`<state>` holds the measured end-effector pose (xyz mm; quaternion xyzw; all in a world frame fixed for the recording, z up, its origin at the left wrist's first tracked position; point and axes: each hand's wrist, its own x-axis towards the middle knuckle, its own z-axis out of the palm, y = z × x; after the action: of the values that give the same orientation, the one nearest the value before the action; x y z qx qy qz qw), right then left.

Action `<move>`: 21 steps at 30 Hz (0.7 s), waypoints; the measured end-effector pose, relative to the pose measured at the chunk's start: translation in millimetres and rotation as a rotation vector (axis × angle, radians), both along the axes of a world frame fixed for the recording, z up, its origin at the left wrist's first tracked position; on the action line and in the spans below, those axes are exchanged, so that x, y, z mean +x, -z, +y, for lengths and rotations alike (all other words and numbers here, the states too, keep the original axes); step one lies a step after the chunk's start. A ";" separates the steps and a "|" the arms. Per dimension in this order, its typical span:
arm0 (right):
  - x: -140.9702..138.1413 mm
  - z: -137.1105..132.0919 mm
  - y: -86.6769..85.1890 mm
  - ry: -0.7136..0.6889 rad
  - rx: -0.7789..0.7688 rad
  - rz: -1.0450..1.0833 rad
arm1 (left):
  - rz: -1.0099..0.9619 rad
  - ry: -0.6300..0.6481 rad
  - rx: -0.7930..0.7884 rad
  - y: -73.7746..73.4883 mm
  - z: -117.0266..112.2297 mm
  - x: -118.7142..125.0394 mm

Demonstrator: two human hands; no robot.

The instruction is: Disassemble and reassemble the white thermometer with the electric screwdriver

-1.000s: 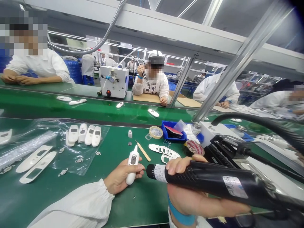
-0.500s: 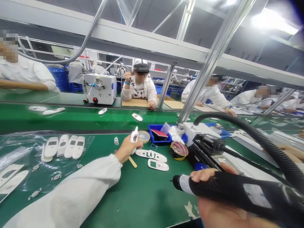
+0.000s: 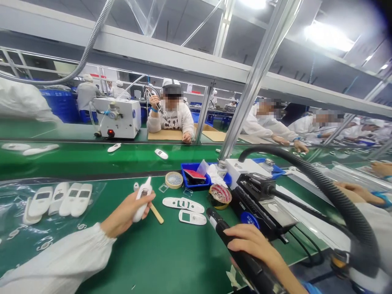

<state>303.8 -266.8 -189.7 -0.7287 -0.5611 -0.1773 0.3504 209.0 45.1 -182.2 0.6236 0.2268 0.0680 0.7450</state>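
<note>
Left of the blue plastic tray (image 3: pixel 200 185) and nearer the wearer, the left hand (image 3: pixel 125 214) pinches a smooth white device (image 3: pixel 146 188) — round-bodied, its narrow tip upward, the thumb across its front. Nearer than the tray and to its right, the right hand (image 3: pixel 254 243) curls its fingers around a black cylindrical tool (image 3: pixel 249 265). In front of the tray lie flat oval shells (image 3: pixel 196 220) with cut-out windows — and, farther left, a slim pale stick (image 3: pixel 157 214).
</note>
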 end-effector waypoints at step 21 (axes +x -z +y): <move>-63.2 109.1 -0.9 -0.061 -0.365 -0.067 | 0.078 0.251 0.957 26.8 15.3 -95.4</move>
<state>240.5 -157.7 -188.8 -0.7567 -0.6169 -0.0859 0.1988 113.6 60.4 -208.9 0.9202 0.1211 0.0507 0.3687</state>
